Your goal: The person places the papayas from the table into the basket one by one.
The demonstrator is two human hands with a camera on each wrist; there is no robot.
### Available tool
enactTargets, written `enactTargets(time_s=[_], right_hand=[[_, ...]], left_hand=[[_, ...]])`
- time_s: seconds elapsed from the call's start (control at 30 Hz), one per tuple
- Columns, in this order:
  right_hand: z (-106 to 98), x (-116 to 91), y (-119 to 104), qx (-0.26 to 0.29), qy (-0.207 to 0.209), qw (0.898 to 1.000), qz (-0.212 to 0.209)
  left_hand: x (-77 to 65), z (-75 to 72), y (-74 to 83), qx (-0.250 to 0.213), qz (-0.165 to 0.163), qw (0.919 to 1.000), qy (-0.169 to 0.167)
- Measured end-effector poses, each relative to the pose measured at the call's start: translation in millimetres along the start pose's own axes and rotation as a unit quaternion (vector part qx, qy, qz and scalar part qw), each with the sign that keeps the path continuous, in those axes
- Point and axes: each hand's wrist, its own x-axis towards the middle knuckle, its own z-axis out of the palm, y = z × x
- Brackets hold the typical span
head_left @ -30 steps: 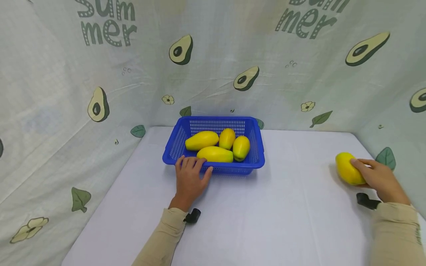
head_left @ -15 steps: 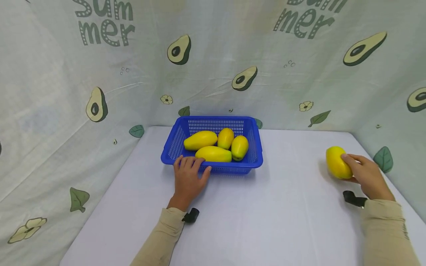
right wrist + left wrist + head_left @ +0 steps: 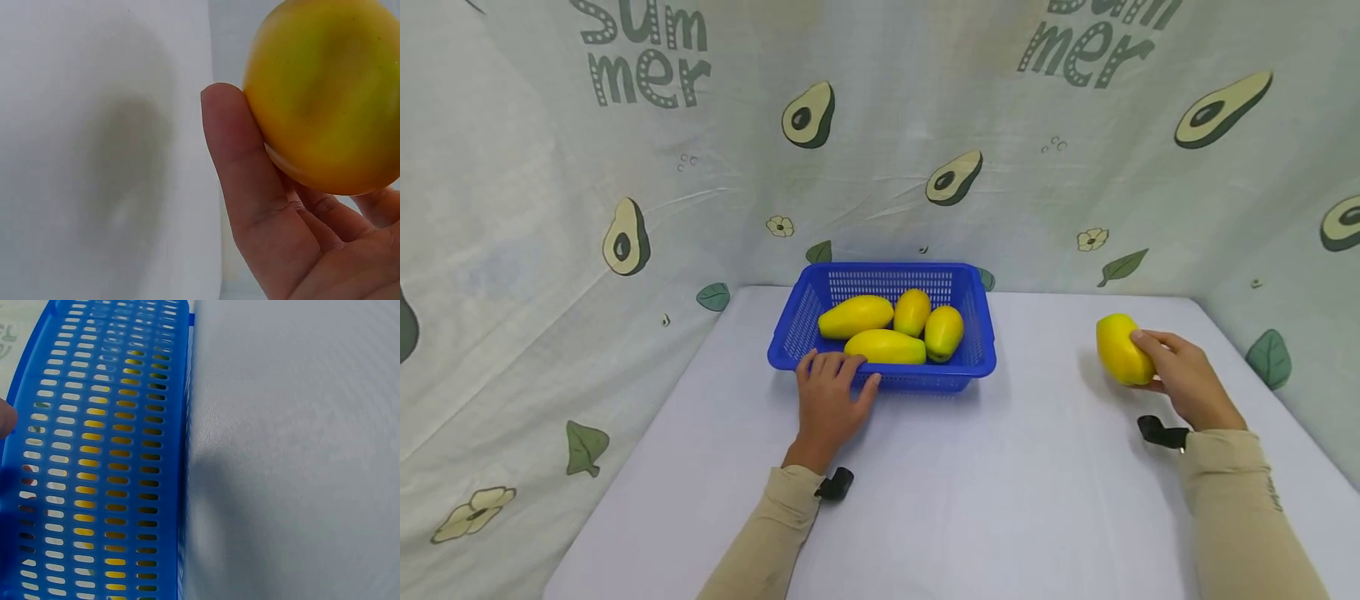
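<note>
My right hand (image 3: 1191, 383) grips a yellow papaya (image 3: 1123, 350) at the right, lifted over the white table. In the right wrist view the thumb presses the near side of the papaya (image 3: 325, 94), and the other fingers curl beneath it. My left hand (image 3: 831, 408) holds the front rim of a blue plastic basket (image 3: 981, 333), fingers hooked over the edge and the thumb at the outer wall. Several more yellow papayas (image 3: 886, 347) lie inside the basket. Up close, the left wrist view shows the slotted basket wall (image 3: 106, 456), yellow showing through its holes.
The basket stands on a white-covered table (image 3: 985, 483) near its back edge. A pale cloth (image 3: 880, 117) printed with avocados and leaves hangs behind and along both sides. Each wrist carries a small black camera (image 3: 835, 484).
My right hand has carried the papaya leftward and slightly away from me, towards the basket. The left hand keeps its place on the rim, and the basket has not moved.
</note>
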Motion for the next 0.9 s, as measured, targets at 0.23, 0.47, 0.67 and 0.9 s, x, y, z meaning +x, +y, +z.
enactTargets(time_s=[0.23, 0.47, 0.67, 0.9], right_hand=[[11, 8, -16, 0.038, -0.002, 0.999, -0.014], [15, 16, -30, 0.09, -0.027, 0.995, -0.018], [18, 17, -42, 0.164, -0.048, 0.985, -0.023], [22, 19, -58, 0.173, -0.063, 0.982, -0.04]], left_hand=[[2.6, -0.6, -1.5, -0.004, 0.003, 1.0, 0.0], [2.5, -0.4, 0.0, -0.002, 0.003, 1.0, 0.002], [1.4, -0.2, 0.8, 0.006, -0.001, 1.0, -0.006], [-0.4, -0.4, 1.2, 0.002, -0.004, 1.0, -0.003]])
